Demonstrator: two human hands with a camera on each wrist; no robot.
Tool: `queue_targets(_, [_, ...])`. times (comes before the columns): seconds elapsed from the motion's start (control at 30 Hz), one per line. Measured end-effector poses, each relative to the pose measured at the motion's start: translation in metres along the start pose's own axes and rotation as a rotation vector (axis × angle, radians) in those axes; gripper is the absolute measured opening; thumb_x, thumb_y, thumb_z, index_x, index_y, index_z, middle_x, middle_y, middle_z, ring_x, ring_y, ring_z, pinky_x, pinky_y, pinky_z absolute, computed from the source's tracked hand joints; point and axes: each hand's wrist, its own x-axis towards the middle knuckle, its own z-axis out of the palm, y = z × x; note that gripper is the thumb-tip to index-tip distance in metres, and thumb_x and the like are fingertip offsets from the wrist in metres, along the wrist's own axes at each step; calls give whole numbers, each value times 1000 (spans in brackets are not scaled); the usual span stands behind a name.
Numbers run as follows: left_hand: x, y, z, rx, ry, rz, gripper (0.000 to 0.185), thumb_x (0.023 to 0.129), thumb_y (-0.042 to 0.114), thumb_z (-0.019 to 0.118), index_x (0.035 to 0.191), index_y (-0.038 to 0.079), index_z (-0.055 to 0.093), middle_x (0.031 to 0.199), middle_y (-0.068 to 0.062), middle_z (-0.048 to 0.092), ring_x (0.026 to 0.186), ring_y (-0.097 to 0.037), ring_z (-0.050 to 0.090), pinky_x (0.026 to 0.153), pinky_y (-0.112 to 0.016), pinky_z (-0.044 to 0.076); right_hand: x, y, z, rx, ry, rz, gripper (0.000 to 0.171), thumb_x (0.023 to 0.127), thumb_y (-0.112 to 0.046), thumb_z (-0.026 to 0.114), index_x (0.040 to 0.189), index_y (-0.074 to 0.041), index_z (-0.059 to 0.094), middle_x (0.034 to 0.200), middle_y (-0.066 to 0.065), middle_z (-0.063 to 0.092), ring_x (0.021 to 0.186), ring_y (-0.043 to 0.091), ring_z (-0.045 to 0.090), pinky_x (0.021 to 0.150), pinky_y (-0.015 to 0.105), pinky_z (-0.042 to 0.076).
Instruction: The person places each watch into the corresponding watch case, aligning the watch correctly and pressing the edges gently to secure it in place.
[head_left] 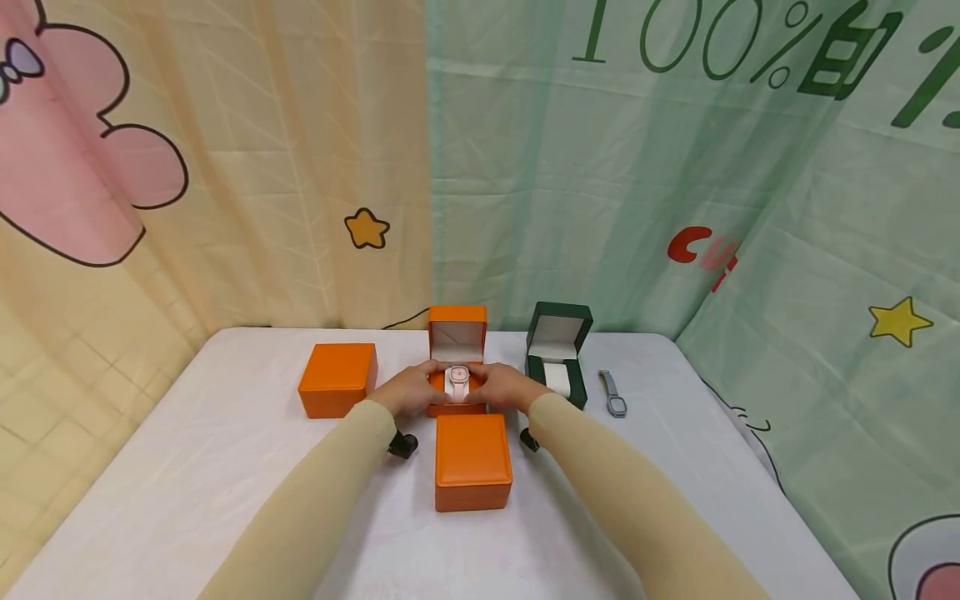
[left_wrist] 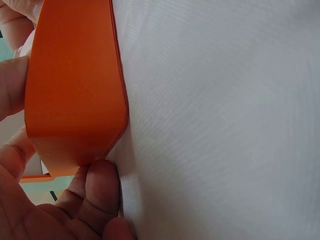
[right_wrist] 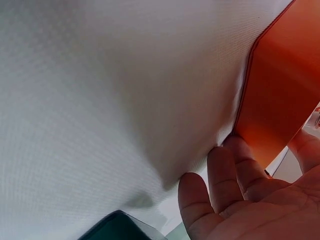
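Beige sleeves (head_left: 300, 508) reach fwd over white surface (head_left: 720, 483), closed orange box (head_left: 472, 458) btwn forearms, just on near side of hands. Pale-pink wristwatch (head_left: 458, 379) sits in open orange box (head_left: 457, 409), btwn both hands. L hand (head_left: 412, 389) half-bent, touching box's L side, can't tell if gripping; R hand (head_left: 507, 388) part-open, fingers fairly straight, touching R side. 2nd orange box (head_left: 339, 381), closed, left of hands; open dk-green box (head_left: 577, 385) & grey wristwatch (head_left: 613, 395) to right.
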Motion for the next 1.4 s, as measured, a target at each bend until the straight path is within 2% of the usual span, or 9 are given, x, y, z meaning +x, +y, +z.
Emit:
queue_targets(0.27, [0, 1, 0, -9, -12, -46, 68, 93, 33, 79, 155, 26, 51, 159, -19, 49, 136, -36, 48, 125, -61, 31, 0, 0, 1, -6, 2, -2, 73, 97, -37, 76, 162, -31, 42, 159, 11, 53, 137, 31, 51, 124, 52, 38])
queue_targets(0.77, [-1, 2, 1, -8, 2, -3, 67, 94, 31, 78, 155, 23, 51, 153, -19, 55, 131, -36, 50, 125, -59, 33, -1, 1, -2, -35, 2, 5, 77, 96, -39, 76, 163, -30, 40, 164, 11, 47, 145, 31, 47, 127, 52, 34])
queue_targets(1.0, [-2, 1, 0, 42, 20, -3, 71, 94, 34, 78, 158, 27, 48, 160, -24, 42, 137, -38, 46, 123, -63, 34, -1, 1, -1, -25, 16, -17, 74, 96, -37, 76, 162, -29, 43, 161, 11, 51, 139, 31, 50, 125, 51, 37])
queue_targets(1.23, [-3, 1, -1, 51, 64, 63, 57, 98, 29, 76, 152, 21, 58, 156, -15, 55, 140, -36, 52, 126, -60, 32, 1, 1, -1, -27, 2, -17, 74, 96, -39, 76, 162, -29, 43, 157, 10, 55, 136, 30, 52, 124, 52, 39])
queue_targets(1.4, [-3, 3, 0, 40, 66, 54, 57, 97, 27, 76, 151, 20, 59, 155, -15, 56, 138, -36, 53, 126, -59, 32, 1, 1, -3, -92, -11, -48, 75, 98, -43, 73, 163, -27, 41, 157, 10, 55, 137, 29, 54, 123, 49, 40])
